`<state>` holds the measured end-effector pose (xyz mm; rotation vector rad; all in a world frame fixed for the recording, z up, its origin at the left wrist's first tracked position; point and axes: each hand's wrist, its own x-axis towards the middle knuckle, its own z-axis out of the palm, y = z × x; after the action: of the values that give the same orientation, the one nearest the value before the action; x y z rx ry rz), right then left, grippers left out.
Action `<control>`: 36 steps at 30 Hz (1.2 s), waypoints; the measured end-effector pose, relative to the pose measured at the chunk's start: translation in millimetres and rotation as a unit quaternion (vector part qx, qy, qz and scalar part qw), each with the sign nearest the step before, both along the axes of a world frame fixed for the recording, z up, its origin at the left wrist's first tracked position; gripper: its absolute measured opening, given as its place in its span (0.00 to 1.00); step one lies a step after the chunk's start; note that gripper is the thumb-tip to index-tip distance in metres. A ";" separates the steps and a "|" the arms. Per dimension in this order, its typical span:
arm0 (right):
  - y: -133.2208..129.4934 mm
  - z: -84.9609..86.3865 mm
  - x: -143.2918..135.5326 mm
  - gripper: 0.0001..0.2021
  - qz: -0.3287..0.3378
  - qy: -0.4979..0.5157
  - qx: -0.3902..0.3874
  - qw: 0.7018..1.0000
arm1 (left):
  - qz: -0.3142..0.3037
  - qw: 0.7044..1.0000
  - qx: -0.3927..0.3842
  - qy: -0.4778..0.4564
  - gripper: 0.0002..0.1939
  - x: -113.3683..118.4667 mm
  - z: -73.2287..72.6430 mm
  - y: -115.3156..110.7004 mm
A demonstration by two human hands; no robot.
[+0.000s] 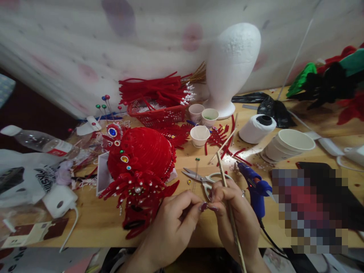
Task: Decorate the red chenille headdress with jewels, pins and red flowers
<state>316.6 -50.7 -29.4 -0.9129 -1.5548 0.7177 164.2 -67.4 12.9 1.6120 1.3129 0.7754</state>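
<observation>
My left hand is closed in a pinch, its fingertips meeting those of my right hand above the front of the table. Whatever is between the fingertips is too small to make out. Lodged in my right hand is a thin wooden stick, slanting up past the fingers. Left of my hands sits a red velvet headdress with beads and coloured gems. Just beyond my fingers lie scissors with pale handles, green-headed pins and a small yellow gem. A blue glue gun stands beside my right hand.
Behind are a red basket of red strips, a white foam head and small cups. On the right are a thread cone, stacked cups and a dark phone-like slab. A bottle lies left.
</observation>
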 end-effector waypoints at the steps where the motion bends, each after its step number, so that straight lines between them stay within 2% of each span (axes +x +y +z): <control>1: -0.1 -0.1 -0.3 0.09 -0.001 -0.001 0.002 1.000 | 0.001 1.000 -0.013 -0.007 0.14 -0.3 -0.4 -0.1; 6: -1.9 -2.4 -0.7 0.09 -0.015 0.013 0.001 1.000 | 0.018 0.999 -0.042 -0.021 0.16 -1.7 -1.4 -0.6; 10: -0.5 -3.9 2.8 0.05 -0.035 0.040 0.029 0.998 | 0.047 0.998 -0.040 -0.025 0.15 -2.7 -2.2 0.1; 12: 0.7 -2.6 5.0 0.03 -0.036 0.034 0.038 0.998 | 0.051 0.998 -0.034 -0.032 0.15 -3.0 -2.9 0.1; 14: 1.6 -0.1 6.3 0.05 -0.030 0.008 0.038 0.999 | 0.051 0.998 -0.021 -0.029 0.14 -2.9 -3.3 0.0; 17: 1.9 4.7 5.2 0.07 -0.013 -0.025 0.034 0.999 | 0.046 0.999 0.020 0.004 0.13 -2.5 -3.0 -0.2; 20: 2.1 7.4 3.0 0.05 0.002 -0.023 0.019 1.000 | 0.033 0.994 0.096 0.049 0.10 -2.8 -2.2 -0.1; 24: 2.8 6.6 3.1 0.04 0.019 -0.005 0.003 1.000 | 0.014 0.973 0.214 0.084 0.09 -4.1 -3.5 0.2; 27: 3.8 5.2 3.9 0.04 0.036 -0.004 0.000 0.999 | 0.004 0.961 0.258 0.103 0.09 -4.0 -6.1 0.2; 30: 4.9 3.7 3.1 0.07 0.044 -0.022 -0.002 0.999 | 0.006 0.961 0.254 0.106 0.08 -2.5 -7.0 -0.3; 36: 4.4 0.8 -1.2 0.10 0.018 -0.059 0.021 0.998 | 0.016 0.983 0.168 0.077 0.10 1.3 -1.6 -0.6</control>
<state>315.4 -46.3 -28.7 -0.9117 -1.6893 0.6640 165.5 -68.0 11.3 1.9535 1.3734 0.9485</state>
